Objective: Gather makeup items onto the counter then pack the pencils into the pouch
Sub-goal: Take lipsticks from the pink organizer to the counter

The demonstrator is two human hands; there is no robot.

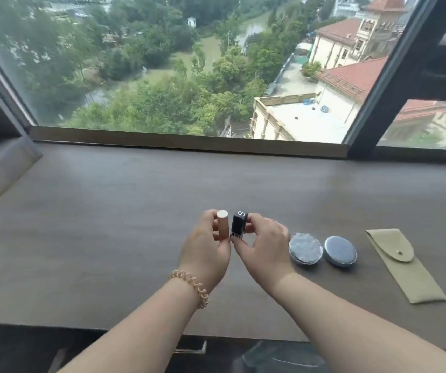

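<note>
two hands hold small makeup sticks upright just above the brown wooden counter [108,211], likely to stand them by the two round grey compacts [305,248]. the left hand [205,249] pinches a pale peach tube [223,224], and the right hand [263,246] pinches a black square lipstick [239,223]. the flat beige pouch [402,265] lies snapped shut at the right, and no pencils show yet.

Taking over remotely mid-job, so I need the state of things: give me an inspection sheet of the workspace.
Surface: brown counter, mostly bare.
Job's things: beige tube and black lipstick held upright; two round compacts side by side, closed olive pouch further right, lying flat. No pencils seen.
Clutter: nothing seen.
Grippers: left hand grips the tube; right hand grips the lipstick.
Cables: nothing seen.
Surroundings: window behind, overlooking trees and roofs.
</note>
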